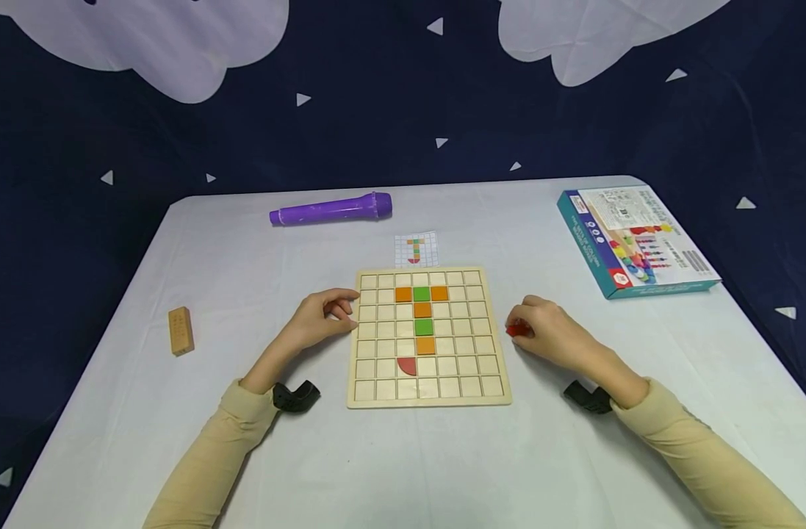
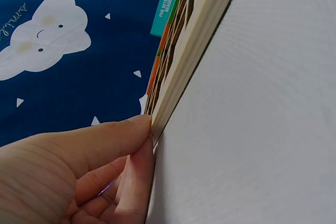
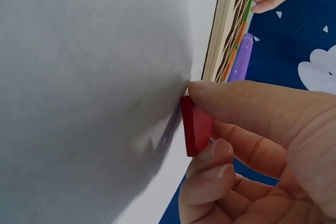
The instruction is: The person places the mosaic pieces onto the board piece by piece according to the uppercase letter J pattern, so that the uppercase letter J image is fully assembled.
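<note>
A square wooden grid board [image 1: 386, 394] lies on the table with a J-like pattern on it: orange tiles [image 1: 422, 310], green tiles [image 1: 424, 328] and one red quarter-circle tile [image 1: 408, 366] at the lower left of the column. My left hand [image 1: 323, 317] grips the board's left edge; in the left wrist view its thumb and a finger meet at the rim [image 2: 181, 72]. Right of the board, just above the cloth, my right hand [image 1: 549, 332] pinches a red tile [image 3: 197, 127] between thumb and fingers. The fingers partly cover that tile, so its full outline is hidden.
A small pattern card [image 1: 416, 250] lies behind the board, with a purple toy microphone [image 1: 331, 210] farther back. At the far left is a small wooden block [image 1: 181, 330]. A teal game box [image 1: 641, 239] lies at the back right. Both wrists wear black mounts.
</note>
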Tool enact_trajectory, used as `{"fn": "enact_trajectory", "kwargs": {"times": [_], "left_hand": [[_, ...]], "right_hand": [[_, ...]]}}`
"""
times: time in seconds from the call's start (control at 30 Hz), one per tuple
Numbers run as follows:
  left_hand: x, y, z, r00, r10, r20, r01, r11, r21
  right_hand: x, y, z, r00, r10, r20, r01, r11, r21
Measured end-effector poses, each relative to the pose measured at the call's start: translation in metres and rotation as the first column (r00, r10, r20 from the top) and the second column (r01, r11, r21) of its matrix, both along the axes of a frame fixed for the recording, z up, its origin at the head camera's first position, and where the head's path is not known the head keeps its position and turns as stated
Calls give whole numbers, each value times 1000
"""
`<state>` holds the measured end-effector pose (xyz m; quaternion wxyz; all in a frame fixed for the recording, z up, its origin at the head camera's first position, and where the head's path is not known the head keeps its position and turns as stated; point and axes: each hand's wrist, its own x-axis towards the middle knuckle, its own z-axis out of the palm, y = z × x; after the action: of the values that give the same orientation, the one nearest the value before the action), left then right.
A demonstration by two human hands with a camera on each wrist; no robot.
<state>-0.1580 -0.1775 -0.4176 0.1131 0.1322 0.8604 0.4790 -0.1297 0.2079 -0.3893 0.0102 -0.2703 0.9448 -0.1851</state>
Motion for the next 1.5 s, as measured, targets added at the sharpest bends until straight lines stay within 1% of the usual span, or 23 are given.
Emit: {"fn": "enact_trajectory", "kwargs": {"times": [0.23,0.5,0.63,0.73,0.9,1.03,1.13,1.3,1.5], "left_hand": [[1,0,0,1000,4,10,-4,1000,12],[1,-1,-1,1000,3,9,-3,1000,20],[1,-1,-2,1000,2,9,-2,1000,21],[0,-1,-4,1000,4,9,-4,1000,21],[0,-1,-6,1000,9,11,-10,1000,24],[-1,-1,-6,1000,10,13,-10,1000,22],[-1,-1,-6,1000,10,13,-10,1000,16],[-2,-1,-6,1000,10,13,-10,1000,5],[-1,-1,-3,1000,12,14,-12,1000,12]], "right_hand": [[-2,3,2,999,18,47,-16,999,-35],[-4,7,6,994,70,85,-64,996,-68],[-3,7,6,993,86,79,-80,994,-79],[-3,5,5,995,71,73,-63,992,-109],[-2,-2,5,996,45,81,-29,982,-186],[1,-11,5,990,60,125,-28,968,-248],[2,-17,4,986,69,154,-25,961,-276],[4,-27,3,984,80,157,-31,955,-296],[7,-39,1,981,103,163,-48,949,-312]]}}
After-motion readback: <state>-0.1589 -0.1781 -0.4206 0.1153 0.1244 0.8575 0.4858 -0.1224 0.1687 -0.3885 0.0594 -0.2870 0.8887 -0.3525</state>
